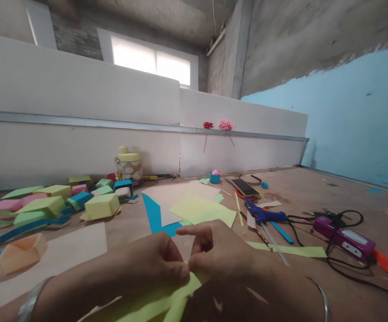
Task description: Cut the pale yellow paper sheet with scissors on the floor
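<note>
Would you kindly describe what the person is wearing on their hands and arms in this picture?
Both forearms are bare, with no sleeves in view. The left hand has a thin silver-coloured metal bangle at its wrist. The right hand has a similar slim metal bangle at its wrist. No gloves or watch show, and no rings can be made out.

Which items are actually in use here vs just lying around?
In use: left hand, right hand, yellow-green paper strip pinched between them.
Lying about: glue gun, phone, paper boxes, jar, power strip.
</note>
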